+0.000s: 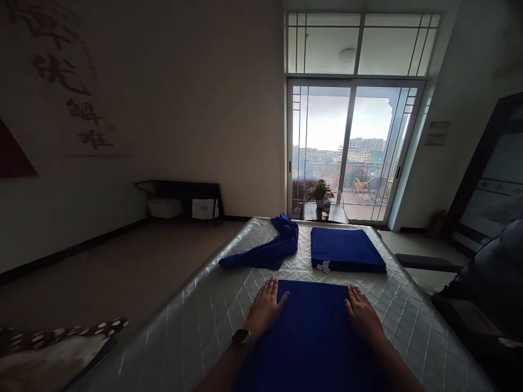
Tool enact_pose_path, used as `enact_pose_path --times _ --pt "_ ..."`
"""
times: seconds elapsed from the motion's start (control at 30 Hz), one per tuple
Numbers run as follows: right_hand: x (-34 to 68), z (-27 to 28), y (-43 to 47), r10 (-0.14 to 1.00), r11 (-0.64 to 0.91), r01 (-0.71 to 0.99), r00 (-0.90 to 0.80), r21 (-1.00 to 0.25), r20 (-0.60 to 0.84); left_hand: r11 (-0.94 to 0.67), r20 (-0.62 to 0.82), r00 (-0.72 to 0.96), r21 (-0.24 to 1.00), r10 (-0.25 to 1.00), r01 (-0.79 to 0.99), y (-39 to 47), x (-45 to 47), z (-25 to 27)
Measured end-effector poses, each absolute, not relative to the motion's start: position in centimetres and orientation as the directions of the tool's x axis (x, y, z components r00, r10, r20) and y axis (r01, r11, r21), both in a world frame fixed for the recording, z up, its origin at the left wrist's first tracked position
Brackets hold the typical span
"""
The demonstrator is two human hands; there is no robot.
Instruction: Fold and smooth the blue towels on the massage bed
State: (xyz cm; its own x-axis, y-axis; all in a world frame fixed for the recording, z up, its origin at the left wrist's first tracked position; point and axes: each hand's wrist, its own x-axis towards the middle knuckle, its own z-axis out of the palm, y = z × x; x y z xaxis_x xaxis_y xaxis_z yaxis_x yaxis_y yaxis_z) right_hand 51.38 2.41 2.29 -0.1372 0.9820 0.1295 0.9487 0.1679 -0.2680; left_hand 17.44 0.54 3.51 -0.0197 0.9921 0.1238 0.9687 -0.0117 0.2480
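A folded dark blue cloth (pixel 312 337) lies flat in front of me on a quilted, silvery table cover (pixel 204 316). My left hand (pixel 266 302) rests at its far left corner, fingers stretched out and thumb on the fabric. Over the far right corner, my right hand (pixel 362 309) lies flat with its fingers extended. A dark watch (pixel 241 336) is on my left wrist. Beyond the hands, to the right, sits a neatly folded blue cloth (pixel 345 247) with a small white tag (pixel 324 267). Left of it is a crumpled blue cloth (pixel 272 247).
Past the table's far end stands a small dark table (pixel 339 213) with a potted plant (pixel 320 193) and a bottle (pixel 326 202). Sliding glass doors (pixel 347 152) are behind it. A low black shelf (pixel 183 193) is along the wall; a dark chair (pixel 490 272) is at the right.
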Motion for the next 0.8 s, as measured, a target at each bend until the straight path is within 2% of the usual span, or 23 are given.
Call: enact_pose_path --times 0.3,0.43,0.57,0.67,0.8 --pt "51.4 2.3 2.3 0.981 0.175 0.948 -0.143 -0.267 0.134 -0.011 0.122 -0.017 0.227 0.992 0.974 0.7 17.4 3.1" --pt "51.3 2.5 2.1 0.978 0.187 0.952 -0.158 -0.243 0.134 0.004 0.107 -0.023 0.177 0.994 0.984 1.4 17.6 3.3" --pt "51.2 2.8 1.9 0.977 0.193 0.949 -0.163 -0.248 0.135 0.023 0.154 -0.042 0.124 0.987 0.992 2.0 20.5 4.6" --pt "51.2 2.9 1.8 0.979 0.183 0.949 -0.152 -0.258 0.134 -0.153 0.150 0.127 0.176 0.980 0.972 1.8 25.8 5.3" --pt "51.5 2.6 1.9 0.976 0.199 0.951 -0.171 -0.235 0.135 -0.441 0.191 0.400 0.301 0.897 0.846 1.1 34.3 4.8"
